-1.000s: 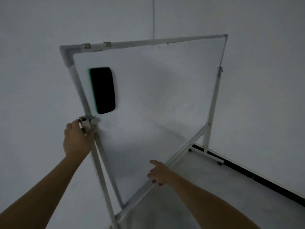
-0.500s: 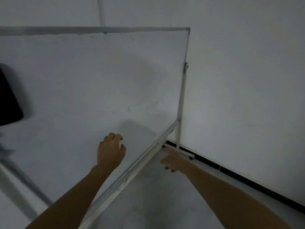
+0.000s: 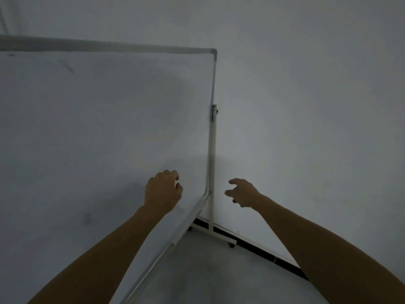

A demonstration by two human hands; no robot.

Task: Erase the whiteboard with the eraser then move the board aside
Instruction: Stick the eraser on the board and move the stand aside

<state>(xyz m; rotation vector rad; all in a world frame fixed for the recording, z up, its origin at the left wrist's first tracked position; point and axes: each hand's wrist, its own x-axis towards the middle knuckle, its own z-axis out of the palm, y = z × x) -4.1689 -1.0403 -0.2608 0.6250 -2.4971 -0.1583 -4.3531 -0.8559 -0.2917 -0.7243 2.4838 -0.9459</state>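
Wall (image 3: 306,95): pale, plain, behind and to the right of the whiteboard.
Whiteboard (image 3: 98,128): fills the left half of the view and runs out of frame at the left. Top frame rail and right-hand frame edge visible; the bottom rail slants down toward the lower left.
Floor (image 3: 208,270): grey, below the whiteboard's bottom rail.
Skirting strip (image 3: 263,252): black, where wall meets floor, lower right of the whiteboard.
Stand post (image 3: 211,161): upright, just beside the whiteboard's right edge, ending in a foot bar (image 3: 215,234) on the floor.
Left hand (image 3: 163,189): in front of the whiteboard near its lower right corner, fingers loosely curled, holding nothing; contact with the surface cannot be told.
Right hand (image 3: 242,191): right of the post, fingers spread and slightly bent, holding nothing.
Clamp (image 3: 213,113): on the post at the whiteboard's mid-height.
Faint dark stroke (image 3: 69,66): upper left of the whiteboard.
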